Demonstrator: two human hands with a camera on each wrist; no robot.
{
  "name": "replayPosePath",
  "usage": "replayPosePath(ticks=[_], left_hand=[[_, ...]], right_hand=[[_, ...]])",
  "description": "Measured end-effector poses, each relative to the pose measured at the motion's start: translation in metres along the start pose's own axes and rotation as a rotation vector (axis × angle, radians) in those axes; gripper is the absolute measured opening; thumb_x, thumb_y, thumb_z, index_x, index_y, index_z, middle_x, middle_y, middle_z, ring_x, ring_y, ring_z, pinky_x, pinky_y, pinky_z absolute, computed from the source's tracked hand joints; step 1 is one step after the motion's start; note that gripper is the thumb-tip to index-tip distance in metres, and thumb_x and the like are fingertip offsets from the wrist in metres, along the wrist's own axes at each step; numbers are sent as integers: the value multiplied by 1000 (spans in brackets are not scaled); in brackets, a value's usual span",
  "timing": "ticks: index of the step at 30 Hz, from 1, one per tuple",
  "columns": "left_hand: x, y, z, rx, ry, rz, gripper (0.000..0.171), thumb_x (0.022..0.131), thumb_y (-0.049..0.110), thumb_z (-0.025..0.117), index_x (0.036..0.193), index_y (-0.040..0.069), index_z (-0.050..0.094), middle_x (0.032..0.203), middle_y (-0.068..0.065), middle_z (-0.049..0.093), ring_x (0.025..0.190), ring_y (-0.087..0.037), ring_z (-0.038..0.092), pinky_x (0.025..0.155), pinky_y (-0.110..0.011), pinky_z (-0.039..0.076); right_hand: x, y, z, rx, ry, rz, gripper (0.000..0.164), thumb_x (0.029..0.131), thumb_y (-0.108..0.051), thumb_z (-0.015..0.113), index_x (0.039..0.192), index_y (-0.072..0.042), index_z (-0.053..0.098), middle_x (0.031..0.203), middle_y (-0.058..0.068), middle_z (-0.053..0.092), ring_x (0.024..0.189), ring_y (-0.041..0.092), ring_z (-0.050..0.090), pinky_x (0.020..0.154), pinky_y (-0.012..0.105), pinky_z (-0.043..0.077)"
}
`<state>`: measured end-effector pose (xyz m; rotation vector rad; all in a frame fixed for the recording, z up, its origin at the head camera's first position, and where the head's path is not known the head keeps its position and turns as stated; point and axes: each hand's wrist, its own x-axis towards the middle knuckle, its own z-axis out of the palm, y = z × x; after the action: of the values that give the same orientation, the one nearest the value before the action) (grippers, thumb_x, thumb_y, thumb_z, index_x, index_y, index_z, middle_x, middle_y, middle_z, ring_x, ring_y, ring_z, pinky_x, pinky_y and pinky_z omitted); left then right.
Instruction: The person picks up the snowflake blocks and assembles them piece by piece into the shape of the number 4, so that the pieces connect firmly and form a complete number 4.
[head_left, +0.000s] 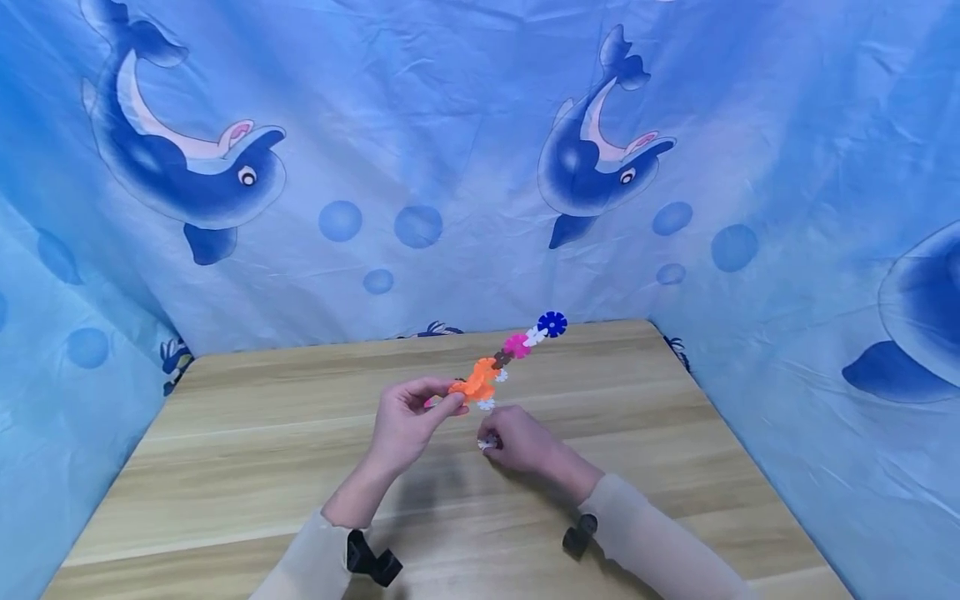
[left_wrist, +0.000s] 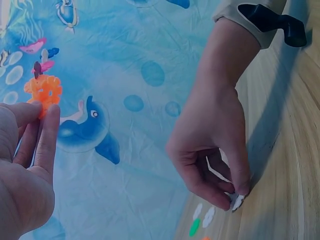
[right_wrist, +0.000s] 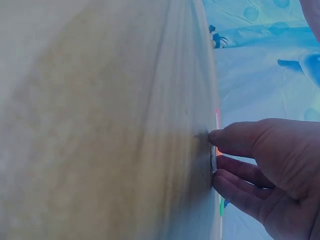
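Observation:
In the head view, my left hand (head_left: 405,421) pinches the orange snowflake discs (head_left: 480,381) at the near end of a joined chain, raised above the table. Up from there run a brown disc (head_left: 502,359), a pink disc (head_left: 517,346), a white disc (head_left: 534,336) and a dark blue disc (head_left: 552,324). Down at the tabletop, my right hand (head_left: 521,442) pinches a loose white disc (head_left: 487,442) between thumb and fingertips. The left wrist view shows this white disc (left_wrist: 238,202) tilted on its edge against the wood.
Loose white discs (head_left: 486,404) and a green disc (left_wrist: 194,227) lie on the wooden table (head_left: 300,467) just beyond my right hand. Partly hidden behind my left fingers is a pink piece (head_left: 429,403). A blue dolphin-print cloth (head_left: 480,167) hangs around the table's back and sides.

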<state>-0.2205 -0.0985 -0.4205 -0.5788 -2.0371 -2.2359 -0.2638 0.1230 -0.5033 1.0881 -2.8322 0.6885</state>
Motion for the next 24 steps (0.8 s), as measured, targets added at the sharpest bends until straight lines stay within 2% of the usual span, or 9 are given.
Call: replayPosePath(ticks=[5, 7, 11, 14, 17, 20, 24], left_hand=[[1, -2, 0, -26, 6, -12, 20, 94, -1, 78, 112, -10, 75, 93, 5, 78, 83, -14, 80, 82, -35, 68], [1, -3, 1, -39, 2, -13, 22, 94, -2, 78, 112, -12, 74, 94, 4, 78, 84, -13, 79, 82, -36, 68], [2, -2, 1, -48, -4, -5, 24, 94, -2, 78, 113, -15, 72, 95, 5, 78, 85, -13, 79, 82, -36, 68], [3, 1, 0, -31, 3, 6, 24, 94, -2, 77, 114, -14, 73, 94, 6, 78, 83, -13, 80, 81, -33, 68], [4, 4, -1, -17, 6, 22, 24, 94, -1, 77, 115, -12, 73, 93, 7, 77, 81, -13, 80, 80, -31, 68], [3, 5, -2, -12, 1, 35, 24, 95, 0, 77, 115, -12, 74, 93, 6, 78, 81, -12, 80, 80, -32, 68], [-3, 3, -3, 2, -2, 41, 23, 95, -1, 77, 114, -12, 74, 92, 6, 78, 82, -12, 80, 80, -34, 68]], right_hand=[[-3, 2, 0, 44, 2, 15, 18, 84, 3, 71, 95, -9, 79, 85, -1, 73, 74, 4, 60, 69, 16, 54], [-5, 4, -1, 58, 11, 44, 19, 88, 3, 69, 98, -9, 79, 89, -1, 76, 78, 5, 65, 73, 18, 58], [-8, 9, -7, 114, 28, 139, 16, 95, -2, 69, 103, -12, 80, 97, -2, 78, 88, 7, 70, 81, 23, 62], [-10, 9, -17, 197, 33, 215, 14, 98, -8, 70, 106, -14, 80, 100, -5, 78, 92, 7, 70, 84, 25, 62], [-12, 8, -31, 256, 87, 212, 15, 98, -7, 71, 109, -12, 80, 102, -3, 79, 92, 10, 72, 84, 25, 63], [-15, 7, -44, 307, 170, 169, 17, 95, -2, 73, 110, -7, 80, 102, 3, 81, 90, 13, 75, 82, 24, 65], [-24, -1, -60, 414, 271, 168, 18, 94, -2, 76, 111, -8, 80, 101, 7, 81, 87, 13, 75, 78, 22, 65]])
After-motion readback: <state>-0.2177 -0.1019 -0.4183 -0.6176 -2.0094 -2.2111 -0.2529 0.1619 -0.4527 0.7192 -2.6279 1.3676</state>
